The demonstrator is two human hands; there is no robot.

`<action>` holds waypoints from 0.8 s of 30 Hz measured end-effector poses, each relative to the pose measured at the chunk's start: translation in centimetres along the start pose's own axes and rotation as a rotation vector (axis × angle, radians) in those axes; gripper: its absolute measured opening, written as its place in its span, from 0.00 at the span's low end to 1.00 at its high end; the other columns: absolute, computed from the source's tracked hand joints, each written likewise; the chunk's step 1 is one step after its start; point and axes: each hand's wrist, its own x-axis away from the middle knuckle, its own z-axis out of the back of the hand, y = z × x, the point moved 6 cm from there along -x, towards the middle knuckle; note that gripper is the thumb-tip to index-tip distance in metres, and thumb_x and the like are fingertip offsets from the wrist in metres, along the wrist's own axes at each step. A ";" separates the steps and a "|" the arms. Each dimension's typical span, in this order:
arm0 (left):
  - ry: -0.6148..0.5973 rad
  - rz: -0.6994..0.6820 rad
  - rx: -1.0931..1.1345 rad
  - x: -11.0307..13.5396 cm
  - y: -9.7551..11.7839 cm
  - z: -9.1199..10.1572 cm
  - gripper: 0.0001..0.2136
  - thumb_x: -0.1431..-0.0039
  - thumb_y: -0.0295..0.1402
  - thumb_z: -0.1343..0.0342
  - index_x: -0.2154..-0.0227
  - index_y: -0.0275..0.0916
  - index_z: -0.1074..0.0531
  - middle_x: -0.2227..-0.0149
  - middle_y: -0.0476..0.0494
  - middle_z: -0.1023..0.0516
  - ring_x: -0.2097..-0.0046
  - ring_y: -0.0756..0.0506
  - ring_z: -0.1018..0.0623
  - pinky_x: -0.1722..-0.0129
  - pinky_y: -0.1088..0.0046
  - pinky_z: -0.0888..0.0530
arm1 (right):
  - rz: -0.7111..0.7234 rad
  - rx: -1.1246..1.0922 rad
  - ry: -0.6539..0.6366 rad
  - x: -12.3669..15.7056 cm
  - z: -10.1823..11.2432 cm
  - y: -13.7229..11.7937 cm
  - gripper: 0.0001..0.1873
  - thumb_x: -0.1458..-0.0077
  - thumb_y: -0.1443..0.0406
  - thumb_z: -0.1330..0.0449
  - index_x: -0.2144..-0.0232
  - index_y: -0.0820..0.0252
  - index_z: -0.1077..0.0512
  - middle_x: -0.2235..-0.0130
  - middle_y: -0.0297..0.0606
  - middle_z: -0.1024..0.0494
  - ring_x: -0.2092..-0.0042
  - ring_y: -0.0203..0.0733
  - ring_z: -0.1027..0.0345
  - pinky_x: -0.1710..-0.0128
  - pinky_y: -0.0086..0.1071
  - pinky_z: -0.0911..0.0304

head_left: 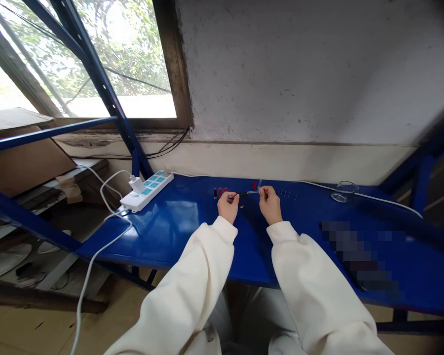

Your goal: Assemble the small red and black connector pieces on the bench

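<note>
My left hand (228, 206) pinches the black end of a slim pen (248, 192). At the pen's clear end, my right hand (271, 206) is closed on it with thumb and finger. The pen lies almost level between both hands, just above the blue table (185, 231). Just beyond my left hand stand a small black cap-like piece (215, 193) and red ones (220, 191). Another red piece (254, 185) and a clear tube (259, 183) are behind the pen. Several tiny pieces (284, 193) lie right of my right hand.
A white power strip (148, 191) with a plug and cable sits at the table's left. Toward the right are a clear round container (339, 196) and a blurred dark flat object (355, 251). A wall (299, 74) rises behind; blue rack posts (122, 123) flank the table.
</note>
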 end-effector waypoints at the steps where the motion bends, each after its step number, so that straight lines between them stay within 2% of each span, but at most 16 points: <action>1: 0.001 0.001 -0.001 0.0 0.1 0.0 0.08 0.54 0.35 0.45 0.73 0.35 0.30 0.74 0.46 0.28 0.74 0.52 0.32 0.70 0.74 0.32 | 0.000 0.000 0.000 0.0 0.0 0.0 0.15 0.46 0.55 0.54 0.68 0.60 0.36 0.72 0.39 0.29 0.72 0.38 0.37 0.69 0.31 0.42; 11: -0.018 0.002 0.044 -0.1 -0.4 0.0 0.10 0.53 0.36 0.45 0.69 0.34 0.28 0.71 0.43 0.26 0.72 0.52 0.30 0.69 0.73 0.31 | -0.052 -0.125 -0.041 -0.3 -0.4 0.9 0.14 0.47 0.56 0.53 0.71 0.60 0.37 0.76 0.34 0.34 0.74 0.35 0.40 0.71 0.29 0.43; 14: -0.103 0.022 0.105 0.0 -0.2 -0.6 0.14 0.52 0.35 0.45 0.62 0.36 0.28 0.66 0.42 0.25 0.70 0.51 0.28 0.67 0.72 0.29 | -0.083 -0.217 -0.028 -0.4 -0.4 1.1 0.13 0.48 0.56 0.52 0.72 0.60 0.37 0.77 0.32 0.35 0.74 0.34 0.41 0.72 0.29 0.43; 17: -0.212 0.046 0.201 0.4 0.0 -1.5 0.20 0.51 0.32 0.45 0.53 0.38 0.33 0.59 0.41 0.26 0.69 0.52 0.28 0.67 0.73 0.28 | -0.132 -0.317 -0.012 -0.3 -0.7 1.3 0.13 0.49 0.56 0.51 0.72 0.60 0.38 0.78 0.31 0.36 0.76 0.32 0.42 0.74 0.28 0.44; 20: -0.313 0.043 0.246 0.7 0.2 -2.3 0.22 0.52 0.31 0.45 0.51 0.39 0.34 0.55 0.40 0.28 0.69 0.53 0.28 0.68 0.74 0.28 | -0.166 -0.410 -0.041 -0.2 -1.3 1.6 0.13 0.50 0.56 0.49 0.72 0.60 0.38 0.78 0.30 0.35 0.77 0.31 0.43 0.76 0.28 0.44; 24: -0.391 0.024 0.247 1.0 0.3 -2.8 0.23 0.53 0.30 0.44 0.50 0.42 0.36 0.57 0.42 0.27 0.69 0.53 0.28 0.66 0.74 0.29 | -0.178 -0.461 -0.106 0.1 -2.3 1.9 0.13 0.51 0.56 0.48 0.71 0.60 0.38 0.77 0.31 0.33 0.78 0.31 0.42 0.76 0.28 0.43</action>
